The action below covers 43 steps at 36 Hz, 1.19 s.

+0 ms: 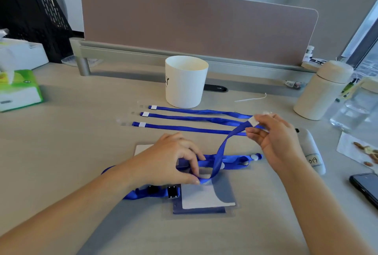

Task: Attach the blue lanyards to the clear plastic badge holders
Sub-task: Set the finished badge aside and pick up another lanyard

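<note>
**Head view: strap end being threaded at the badge holder**

Near the middle of the desk [81, 132] lies a clear plastic badge holder [225, 189] with a white card inside. The left hand [173, 162] pinches a fold of the blue lanyard [225, 144] between thumb and forefinger, right at the holder's far edge. From there the strap rises to the right, where the right hand [276, 138] holds its white tab end [253, 121] in curled fingertips above the desk.

This looks like the looping step. The strap seems to pass the holder's slot, though the slot itself is too small to make out. The next move probably calls for bringing the tab end down and fastening it, with the left pinch keeping the fold against the holder.

Farther away, three spare lanyards [190, 129] lie side by side in front of a white cup [185, 82], not yet attached.
</note>
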Each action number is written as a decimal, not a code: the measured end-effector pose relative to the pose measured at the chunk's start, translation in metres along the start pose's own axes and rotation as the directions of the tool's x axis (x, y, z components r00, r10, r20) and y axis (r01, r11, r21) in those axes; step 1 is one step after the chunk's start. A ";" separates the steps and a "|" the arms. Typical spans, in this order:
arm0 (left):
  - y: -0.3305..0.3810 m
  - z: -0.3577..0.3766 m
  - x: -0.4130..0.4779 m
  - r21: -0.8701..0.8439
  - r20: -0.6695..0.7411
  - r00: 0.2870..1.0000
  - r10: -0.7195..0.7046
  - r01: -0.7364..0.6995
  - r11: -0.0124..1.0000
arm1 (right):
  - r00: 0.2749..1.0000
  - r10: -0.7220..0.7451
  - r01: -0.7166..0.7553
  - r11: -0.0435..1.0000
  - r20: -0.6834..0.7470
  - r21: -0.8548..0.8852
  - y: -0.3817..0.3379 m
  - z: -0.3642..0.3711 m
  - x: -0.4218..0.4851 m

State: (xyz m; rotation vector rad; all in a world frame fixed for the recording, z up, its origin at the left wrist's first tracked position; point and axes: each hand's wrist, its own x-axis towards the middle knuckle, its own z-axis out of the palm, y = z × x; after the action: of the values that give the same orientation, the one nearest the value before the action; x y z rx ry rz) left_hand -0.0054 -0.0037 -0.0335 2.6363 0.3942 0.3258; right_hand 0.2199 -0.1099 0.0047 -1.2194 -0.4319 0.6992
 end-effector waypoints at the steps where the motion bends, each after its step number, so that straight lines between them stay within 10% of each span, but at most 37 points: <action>1: 0.002 -0.002 0.000 -0.034 -0.012 1.000 -0.002 0.001 0.999 | 1.000 -0.005 0.005 1.000 -0.013 0.008 -0.001 -0.002 0.002; 7: 0.017 -0.012 0.002 -0.238 -0.027 0.996 -0.081 0.072 0.969 | 0.998 -0.032 0.045 0.958 0.049 -0.284 0.002 -0.011 0.009; 15: 0.017 0.005 0.003 -0.159 0.154 0.985 -0.072 0.096 0.983 | 0.996 0.048 -0.028 0.965 0.069 -0.262 0.011 -0.010 0.009; 23: 0.025 -0.021 0.016 -0.516 -0.146 0.977 -0.157 0.060 0.855 | 0.925 0.002 0.268 0.703 0.379 -0.658 0.015 0.000 -0.002; 38: 0.038 -0.078 0.057 -0.757 -0.224 0.952 -0.207 -0.036 0.652 | 0.781 0.197 0.096 0.900 0.593 -0.425 0.011 0.032 -0.025; 43: 0.025 -0.093 0.064 -0.790 -0.264 0.921 -0.288 -0.036 0.612 | 0.801 0.213 0.265 0.711 0.559 -0.651 0.004 0.027 -0.021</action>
State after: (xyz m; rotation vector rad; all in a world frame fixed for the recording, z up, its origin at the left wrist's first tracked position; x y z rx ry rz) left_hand 0.0325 0.0331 0.0698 1.6474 0.4293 0.7604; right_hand 0.1862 -0.1052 0.0109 -1.6931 -1.3661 0.9374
